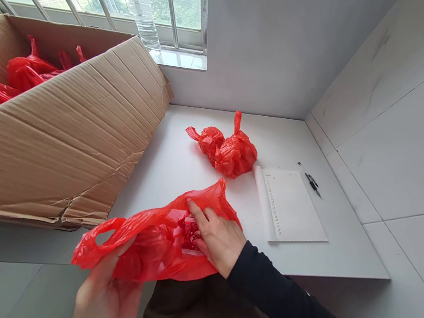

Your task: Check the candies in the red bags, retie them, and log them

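Note:
A red plastic bag (142, 255) lies spread at the table's front edge with its mouth open towards me. My left hand (108, 292) grips its left side near the handle loop, fingers partly hidden behind the thin plastic. Inside the mouth sits a small red packet (191, 234) with pale printing, the lettering only partly readable. Over the packet's right side reaches my right hand (220, 237), thumb below and fingers above it. Pinkish shapes show through the bag, too blurred to name.
Two tied red bags (237, 152) stand at the table's back. A notebook (292, 205) and pens (311, 182) lie to the right. On the left, a large cardboard box (64, 137) contains several red bags. A clear bottle (141, 5) stands on the window sill.

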A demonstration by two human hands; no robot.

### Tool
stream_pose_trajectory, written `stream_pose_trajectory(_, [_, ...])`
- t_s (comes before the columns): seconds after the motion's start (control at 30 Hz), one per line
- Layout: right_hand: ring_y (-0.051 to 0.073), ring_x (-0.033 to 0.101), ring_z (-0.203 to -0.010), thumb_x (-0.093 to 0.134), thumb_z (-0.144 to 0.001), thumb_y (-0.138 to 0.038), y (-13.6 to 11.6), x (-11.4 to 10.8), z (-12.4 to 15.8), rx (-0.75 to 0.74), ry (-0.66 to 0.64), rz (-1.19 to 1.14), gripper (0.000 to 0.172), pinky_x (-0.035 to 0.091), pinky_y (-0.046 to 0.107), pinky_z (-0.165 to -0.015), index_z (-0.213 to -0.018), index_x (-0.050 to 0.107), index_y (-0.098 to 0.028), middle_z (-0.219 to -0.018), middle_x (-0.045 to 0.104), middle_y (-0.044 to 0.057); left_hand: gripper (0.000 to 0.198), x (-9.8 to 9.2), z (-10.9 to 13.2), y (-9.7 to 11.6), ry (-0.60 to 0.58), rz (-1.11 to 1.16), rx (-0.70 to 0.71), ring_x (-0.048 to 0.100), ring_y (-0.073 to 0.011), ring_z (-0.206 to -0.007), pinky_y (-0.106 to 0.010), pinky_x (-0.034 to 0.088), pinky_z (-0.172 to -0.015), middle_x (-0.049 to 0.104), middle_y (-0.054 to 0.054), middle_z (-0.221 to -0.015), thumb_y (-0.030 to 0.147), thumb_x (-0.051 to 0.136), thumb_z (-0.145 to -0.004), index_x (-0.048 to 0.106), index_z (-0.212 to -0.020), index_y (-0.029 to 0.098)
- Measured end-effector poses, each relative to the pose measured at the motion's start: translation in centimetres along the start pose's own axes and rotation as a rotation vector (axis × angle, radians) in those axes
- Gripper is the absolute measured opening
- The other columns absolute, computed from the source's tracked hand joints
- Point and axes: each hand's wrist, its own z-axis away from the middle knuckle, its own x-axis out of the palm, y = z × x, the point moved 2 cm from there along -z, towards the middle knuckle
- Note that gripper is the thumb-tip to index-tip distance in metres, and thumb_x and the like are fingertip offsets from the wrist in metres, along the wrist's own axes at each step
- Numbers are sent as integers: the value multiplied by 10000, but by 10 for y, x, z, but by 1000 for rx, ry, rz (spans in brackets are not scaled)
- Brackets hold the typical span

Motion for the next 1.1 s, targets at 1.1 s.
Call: stream_pose_trajectory(1.1, [248, 673, -835, 683, -853, -256, 27, -23, 31, 4, -36, 84, 382, 422, 301, -561, -1226, 601, -228, -1039, 663, 71, 315, 4, 4, 0, 94, 62, -164, 725, -185, -705, -264, 624, -734, 765, 15, -822, 228, 906, -514, 744, -784, 210])
